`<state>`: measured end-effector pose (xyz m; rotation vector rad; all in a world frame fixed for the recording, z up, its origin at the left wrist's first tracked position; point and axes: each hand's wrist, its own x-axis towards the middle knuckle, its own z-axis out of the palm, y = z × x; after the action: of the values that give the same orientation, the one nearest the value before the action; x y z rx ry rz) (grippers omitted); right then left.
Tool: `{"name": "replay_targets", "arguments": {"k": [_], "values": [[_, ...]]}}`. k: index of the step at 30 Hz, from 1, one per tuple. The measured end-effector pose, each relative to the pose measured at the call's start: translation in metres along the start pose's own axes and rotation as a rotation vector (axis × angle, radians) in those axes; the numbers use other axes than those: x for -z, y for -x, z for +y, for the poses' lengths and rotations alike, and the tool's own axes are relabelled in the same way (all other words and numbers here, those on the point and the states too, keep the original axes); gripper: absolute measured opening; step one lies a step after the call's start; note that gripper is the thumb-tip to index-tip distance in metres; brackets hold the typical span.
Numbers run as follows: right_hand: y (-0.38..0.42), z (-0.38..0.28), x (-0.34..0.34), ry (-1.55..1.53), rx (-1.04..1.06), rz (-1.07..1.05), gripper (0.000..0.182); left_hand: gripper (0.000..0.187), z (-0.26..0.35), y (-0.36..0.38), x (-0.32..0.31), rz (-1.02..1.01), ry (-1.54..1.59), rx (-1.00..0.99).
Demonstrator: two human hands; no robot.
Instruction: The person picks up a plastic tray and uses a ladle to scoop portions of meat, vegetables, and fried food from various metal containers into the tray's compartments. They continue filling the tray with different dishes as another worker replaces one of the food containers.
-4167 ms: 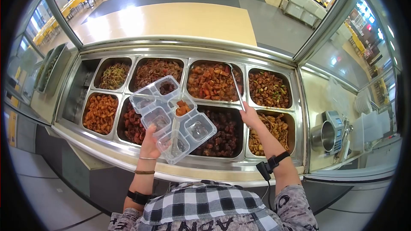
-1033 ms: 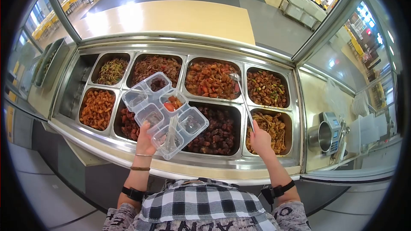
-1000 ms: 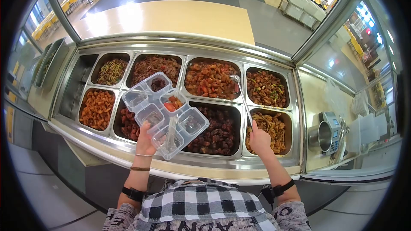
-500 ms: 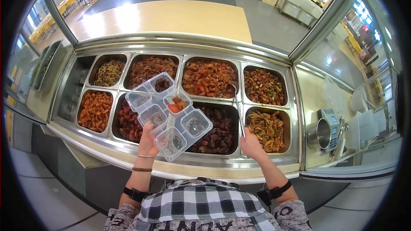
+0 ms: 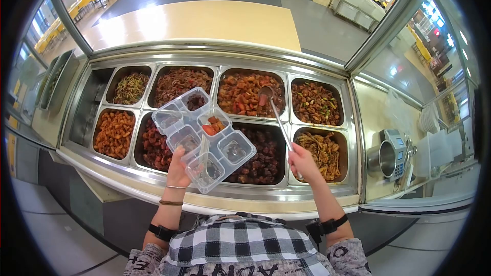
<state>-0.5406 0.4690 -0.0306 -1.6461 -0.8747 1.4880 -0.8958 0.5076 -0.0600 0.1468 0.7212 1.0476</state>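
My left hand (image 5: pixel 178 167) grips the lower left edge of a clear plastic compartment container (image 5: pixel 205 132), tilted above the front trays. Orange-red chunks (image 5: pixel 213 125) lie in one of its compartments and dark food (image 5: pixel 195 102) in another. In my right hand (image 5: pixel 302 162) is the handle of a metal ladle (image 5: pixel 276 117). The ladle's bowl, with a reddish piece in it, is over the right part of the back tray of orange-red chunks (image 5: pixel 240 89). Below the container's right side, a front tray holds dark reddish-brown food (image 5: pixel 263 156).
Other food trays surround these, including shredded noodle-like food (image 5: pixel 131 88), orange pieces (image 5: pixel 113 133) and brown strips (image 5: pixel 317 156). At the right stand a metal pot (image 5: pixel 381 159) and a scale (image 5: pixel 395 145). Glass panels with metal posts enclose the counter.
The ladle's bowl has moved up and left within the back tray, and its handle leans more. My right hand has shifted slightly right and up. The container has barely moved.
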Motion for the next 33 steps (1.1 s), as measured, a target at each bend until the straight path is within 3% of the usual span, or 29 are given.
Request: {"name": "replay_targets", "arguments": {"k": [2, 3, 5, 6, 10, 13, 15, 19, 22, 23, 25, 27, 29, 30, 33], "values": [[-0.008, 0.017, -0.01, 0.419, 0.177, 0.034, 0.047, 0.041, -0.001, 0.0, 0.002, 0.003, 0.003, 0.015], [-0.013, 0.028, -0.011, 0.418, 0.179, 0.03, 0.047, 0.041, -0.001, 0.0, 0.002, 0.007, 0.006, 0.028], [-0.021, 0.046, -0.012, 0.896, 0.539, 0.147, 0.047, 0.042, 0.0, 0.001, 0.003, -0.004, 0.015, 0.029], [-0.013, 0.031, -0.015, 0.842, 0.41, 0.117, 0.047, 0.042, 0.0, 0.002, 0.003, -0.016, 0.024, 0.034], [-0.005, 0.029, -0.017, 0.865, 0.371, 0.17, 0.046, 0.042, -0.001, 0.003, 0.004, -0.011, 0.018, 0.017], [-0.002, 0.035, -0.017, 0.67, 0.444, 0.179, 0.045, 0.043, -0.002, 0.003, 0.003, -0.015, 0.024, 0.015], [0.009, 0.027, -0.025, 0.233, 0.098, 0.105, 0.035, 0.038, -0.002, 0.004, -0.001, 0.041, 0.066, 0.04], [0.026, -0.002, -0.035, -0.087, -0.027, -0.009, 0.025, 0.037, -0.003, 0.002, 0.002, 0.036, 0.072, 0.07], [0.022, -0.01, -0.026, -0.583, -0.233, -0.094, 0.009, 0.035, -0.007, -0.002, 0.004, 0.025, 0.06, 0.075], [0.016, -0.007, -0.016, -0.584, -0.232, -0.093, 0.009, 0.04, -0.008, -0.004, 0.006, 0.03, 0.042, 0.068], [0.01, -0.004, 0.003, -0.908, -0.283, -0.241, 0.007, 0.047, -0.01, -0.008, 0.008, 0.034, 0.024, 0.059], [0.017, -0.011, 0.009, -0.944, -0.273, -0.255, 0.008, 0.045, -0.009, -0.011, 0.01, -0.005, 0.022, 0.078], [0.031, -0.027, 0.007, -0.749, -0.193, -0.232, 0.008, 0.043, -0.007, -0.011, 0.005, 0.007, 0.007, 0.068], [0.038, -0.03, 0.008, -0.699, -0.178, -0.219, 0.021, 0.042, -0.006, -0.012, 0.002, 0.015, -0.006, 0.063], [0.07, -0.048, 0.0, -0.516, -0.138, -0.185, 0.035, 0.039, -0.004, -0.018, 0.002, 0.005, -0.052, 0.031]]}}
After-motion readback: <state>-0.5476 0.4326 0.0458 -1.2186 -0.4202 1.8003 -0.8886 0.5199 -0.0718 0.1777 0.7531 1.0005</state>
